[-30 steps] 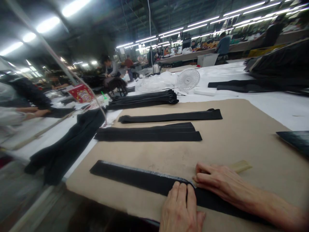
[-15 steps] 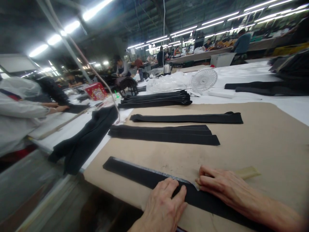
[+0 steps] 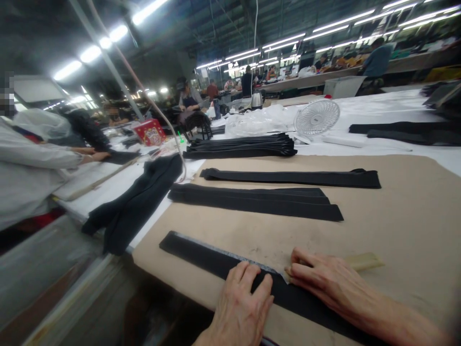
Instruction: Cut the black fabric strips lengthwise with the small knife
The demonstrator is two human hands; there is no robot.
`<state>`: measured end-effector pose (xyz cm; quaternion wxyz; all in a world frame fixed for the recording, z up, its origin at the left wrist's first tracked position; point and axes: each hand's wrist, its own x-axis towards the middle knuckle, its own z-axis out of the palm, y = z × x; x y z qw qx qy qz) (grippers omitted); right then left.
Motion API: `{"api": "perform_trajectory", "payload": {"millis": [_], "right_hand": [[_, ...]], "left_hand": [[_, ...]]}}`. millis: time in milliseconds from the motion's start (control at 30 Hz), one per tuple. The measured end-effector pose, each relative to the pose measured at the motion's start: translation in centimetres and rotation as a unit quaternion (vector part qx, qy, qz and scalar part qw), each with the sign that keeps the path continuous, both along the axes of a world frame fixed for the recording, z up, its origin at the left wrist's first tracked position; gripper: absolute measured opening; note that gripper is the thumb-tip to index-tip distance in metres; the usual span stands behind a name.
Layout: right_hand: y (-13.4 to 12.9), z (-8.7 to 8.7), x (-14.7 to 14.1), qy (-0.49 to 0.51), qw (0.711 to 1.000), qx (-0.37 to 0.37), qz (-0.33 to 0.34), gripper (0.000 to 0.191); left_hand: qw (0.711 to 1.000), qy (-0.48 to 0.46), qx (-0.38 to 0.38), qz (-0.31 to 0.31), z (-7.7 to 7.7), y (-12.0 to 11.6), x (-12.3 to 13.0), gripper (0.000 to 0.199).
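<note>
A long black fabric strip (image 3: 201, 254) lies across the near part of the brown paper (image 3: 396, 221), with a thin greyish tape (image 3: 223, 251) along its far edge. My left hand (image 3: 243, 300) presses on the strip, fingers spread. My right hand (image 3: 324, 276) is closed in a pinch on the loose end of the tape at the strip's far edge. A pale yellowish flat piece (image 3: 365, 262) shows behind my right hand; whether the hand touches it is hidden.
Beyond are two flat black strip stacks (image 3: 252, 202) (image 3: 288, 178), a thicker black pile (image 3: 241, 145) and a white fan cover (image 3: 317, 117). Black cloth (image 3: 135, 202) hangs at the left table edge. A person in white (image 3: 32, 163) works at left.
The view has shifted, moving the background slightly right. My right hand, still pinching the tape, has moved a little left along the strip. My left hand stays on the fabric.
</note>
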<state>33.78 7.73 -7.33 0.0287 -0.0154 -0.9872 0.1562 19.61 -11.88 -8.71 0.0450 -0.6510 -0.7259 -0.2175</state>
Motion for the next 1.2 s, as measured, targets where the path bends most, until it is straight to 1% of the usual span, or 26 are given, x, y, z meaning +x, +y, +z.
{"api": "perform_trajectory", "payload": {"millis": [167,267,367,500,567,633,733,833,900,1067,1200], "right_hand": [[-0.4,-0.8,-1.2,0.017,1.0,0.01,0.005,0.023],[-0.7,-1.2,-2.0,0.022,0.999,0.025,0.008,0.021],[-1.0,-1.1,-2.6,0.021,0.999,0.026,0.012,0.021],[-1.6,-0.8,-3.5,0.037,0.999,0.029,0.014,0.02],[-2.0,-0.7,-4.1,0.046,0.998,0.033,0.015,0.019],[-2.3,-0.7,-4.5,0.052,0.998,0.038,0.013,0.019],[-2.7,-0.8,-5.1,0.058,0.997,0.05,0.011,0.019],[-2.9,-1.1,-5.5,0.052,0.997,0.06,0.012,0.019],[-3.1,-1.2,-5.9,0.04,0.997,0.065,0.011,0.018],[-3.5,-1.1,-7.0,0.028,0.997,0.073,0.012,0.016],[-3.9,-1.2,-7.7,0.024,0.997,0.068,0.019,0.019]], "left_hand": [[1.0,-0.024,0.01,-0.002,0.0,-0.8,-0.8,0.035],[0.999,-0.048,0.025,-0.007,0.1,-0.8,-1.0,0.033],[0.997,-0.069,0.032,0.02,0.1,-0.6,-1.0,0.024],[0.993,-0.092,0.03,0.072,0.0,-0.4,-1.2,0.023],[0.99,-0.106,0.025,0.086,0.0,-0.6,-1.4,0.02],[0.991,-0.103,0.026,0.086,0.0,-0.8,-1.5,0.019],[0.99,-0.102,0.032,0.094,-0.2,-1.2,-1.7,0.02],[0.985,-0.101,0.034,0.139,-0.3,-1.4,-1.8,0.024],[0.984,-0.088,0.037,0.153,-0.3,-1.4,-1.8,0.026],[0.985,-0.091,0.048,0.141,-0.1,-1.9,-2.0,0.027],[0.986,-0.07,0.067,0.132,-0.2,-2.6,-2.6,0.03]]}}
